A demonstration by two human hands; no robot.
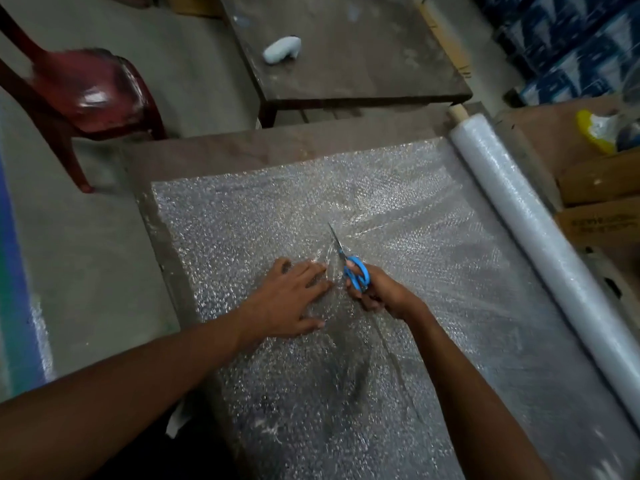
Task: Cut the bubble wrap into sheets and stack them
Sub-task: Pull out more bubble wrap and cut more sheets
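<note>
Right hand (375, 292) grips blue-handled steel scissors (349, 263) mid-cut; left hand (291, 299), fingers spread, presses clear bubble wrap sheet (259, 237) onto the table (207, 150). Slack film may bunch, skewing the cut.

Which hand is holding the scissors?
The right hand grips the blue-handled scissors. The left hand only lies flat on the bubble wrap.

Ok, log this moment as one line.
cutting | right hand grips blue scissors | left hand flat on bubble wrap | cut partway
</note>
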